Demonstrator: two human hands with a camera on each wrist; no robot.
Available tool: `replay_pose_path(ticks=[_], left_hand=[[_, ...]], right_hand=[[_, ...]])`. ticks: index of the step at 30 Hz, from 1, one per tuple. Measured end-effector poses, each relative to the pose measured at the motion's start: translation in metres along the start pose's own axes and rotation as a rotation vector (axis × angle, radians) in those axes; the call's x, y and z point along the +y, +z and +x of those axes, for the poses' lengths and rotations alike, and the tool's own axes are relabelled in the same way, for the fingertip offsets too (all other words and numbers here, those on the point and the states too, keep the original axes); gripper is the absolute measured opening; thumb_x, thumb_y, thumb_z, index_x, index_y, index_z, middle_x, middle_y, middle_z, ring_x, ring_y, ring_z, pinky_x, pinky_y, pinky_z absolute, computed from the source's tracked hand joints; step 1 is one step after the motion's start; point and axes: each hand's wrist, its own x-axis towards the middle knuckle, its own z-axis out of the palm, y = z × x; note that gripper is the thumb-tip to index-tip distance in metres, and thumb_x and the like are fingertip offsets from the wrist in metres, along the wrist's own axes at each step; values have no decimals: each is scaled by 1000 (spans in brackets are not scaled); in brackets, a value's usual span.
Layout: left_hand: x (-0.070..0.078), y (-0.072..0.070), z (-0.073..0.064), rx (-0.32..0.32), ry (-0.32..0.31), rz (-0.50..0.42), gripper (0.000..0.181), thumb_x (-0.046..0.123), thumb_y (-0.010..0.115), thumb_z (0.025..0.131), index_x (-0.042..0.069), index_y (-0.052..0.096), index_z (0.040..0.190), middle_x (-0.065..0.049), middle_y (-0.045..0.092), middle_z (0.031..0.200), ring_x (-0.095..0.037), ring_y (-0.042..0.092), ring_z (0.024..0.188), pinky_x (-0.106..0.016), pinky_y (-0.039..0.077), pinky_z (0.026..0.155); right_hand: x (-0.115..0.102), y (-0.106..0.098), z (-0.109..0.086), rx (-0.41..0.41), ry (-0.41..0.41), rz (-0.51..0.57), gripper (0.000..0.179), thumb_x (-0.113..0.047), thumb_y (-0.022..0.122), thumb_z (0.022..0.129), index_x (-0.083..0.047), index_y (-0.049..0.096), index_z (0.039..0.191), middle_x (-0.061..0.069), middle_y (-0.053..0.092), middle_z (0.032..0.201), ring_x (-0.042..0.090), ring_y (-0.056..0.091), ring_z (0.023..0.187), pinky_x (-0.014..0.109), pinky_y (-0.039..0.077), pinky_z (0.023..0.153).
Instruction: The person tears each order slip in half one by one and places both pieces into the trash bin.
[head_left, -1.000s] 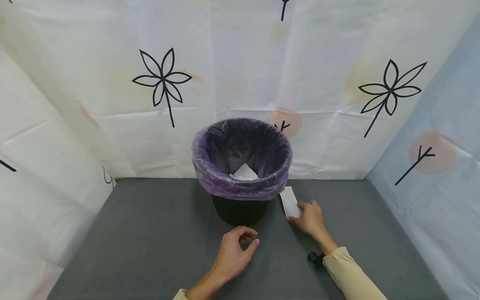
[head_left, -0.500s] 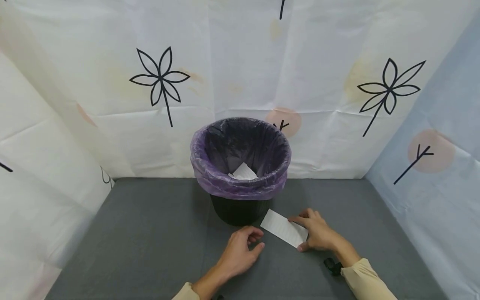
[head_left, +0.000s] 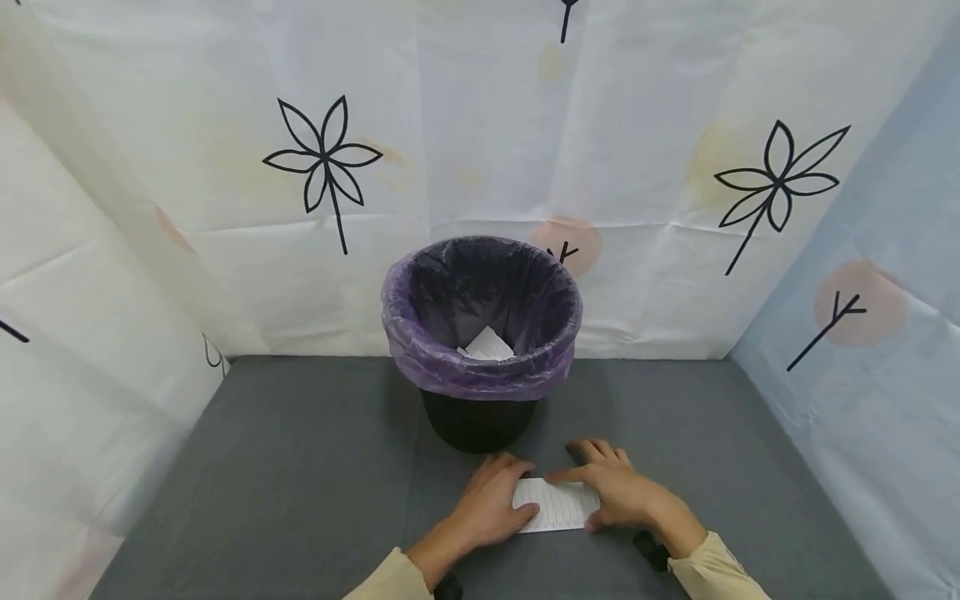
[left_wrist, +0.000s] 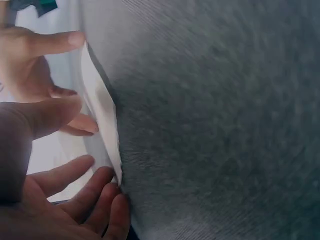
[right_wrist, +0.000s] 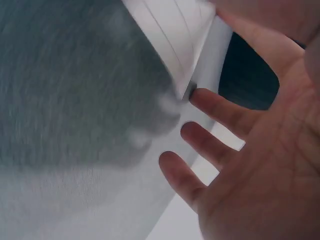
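Observation:
A small rectangle of lined white paper (head_left: 557,504) lies across in front of the bin, low over the grey surface. My left hand (head_left: 487,504) is at its left end, thumb on the near side and fingers at the far edge. At the right end, my right hand (head_left: 622,493) holds the paper between thumb and index finger, its other fingers spread. The left wrist view shows the paper (left_wrist: 102,107) nearly edge-on, bowed a little, between both hands. In the right wrist view a ruled corner of the paper (right_wrist: 172,35) shows beside the fingertips (right_wrist: 205,97).
Just beyond the hands stands a black bin (head_left: 480,421) lined with a purple plastic bag (head_left: 483,379). White paper pieces (head_left: 490,344) lie inside it. Patterned white cloth (head_left: 480,125) hangs behind and at both sides of the grey surface (head_left: 300,483).
My right hand has brought the paper from right of the bin toward me and leftward, turning it crosswise. The left hand has shifted slightly right and met its left end.

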Motion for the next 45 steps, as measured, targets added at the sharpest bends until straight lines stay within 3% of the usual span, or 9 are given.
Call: replay_pose_path(ticks=[3,7,14,17,23,26,33,41,45], left_hand=[[0,2,2,-33,-19,103,57,38,85,81,10,68,128,-2,58,119,-23,53,110,-44,48,91],[2,2,4,-34,-47,145,49,39,90,74,12,73,111,-1,57,109,-23,52,103,-42,48,86],[1,-3,5,-68,-110,-41,38,20,94,67,16,65,91,6,53,86,-14,52,82,-33,47,71],[-2,-5,4,-83,-118,-140,33,12,88,73,16,62,92,7,56,83,-10,51,73,-30,45,64],[-11,-14,0,-41,-45,-318,11,11,76,89,14,69,97,8,67,91,-7,59,81,-31,49,73],[-13,-24,-3,2,-21,-386,3,16,73,95,15,74,97,11,70,93,-7,63,89,-31,52,79],[-7,-60,-12,98,11,-515,11,22,68,99,16,78,99,12,72,95,-7,66,91,-31,53,84],[4,-101,-24,176,62,-613,14,25,69,99,15,79,101,6,75,101,-13,68,94,-29,54,81],[11,-118,-29,216,76,-644,12,25,71,98,16,79,101,7,74,100,-14,68,93,-30,55,80]], right_hand=[[-4,3,2,4,-4,22,75,-15,95,64,-26,68,133,28,42,145,50,37,132,69,36,93],[-5,5,3,35,29,65,72,-14,95,65,-18,68,132,27,43,145,50,38,132,69,35,96],[-7,11,6,150,28,123,42,-27,88,78,-13,72,113,17,55,129,42,49,119,66,40,91],[-8,13,10,195,2,142,21,-25,83,86,-16,72,102,4,61,115,31,56,108,57,45,87],[-13,13,14,264,-40,313,4,-14,73,94,-17,72,94,-7,69,96,18,69,95,45,56,83],[-18,11,15,314,-43,395,3,-15,71,96,-17,74,96,-9,72,95,18,70,96,49,57,83],[-39,0,17,453,-49,452,4,-16,73,95,-19,75,98,-10,73,94,10,69,92,41,57,82],[-77,-24,20,608,-159,580,16,-5,74,92,-19,75,99,-9,73,93,12,67,77,30,55,66],[-91,-37,22,655,-209,605,17,-3,73,93,-17,75,102,-5,74,95,14,68,77,30,55,67]])
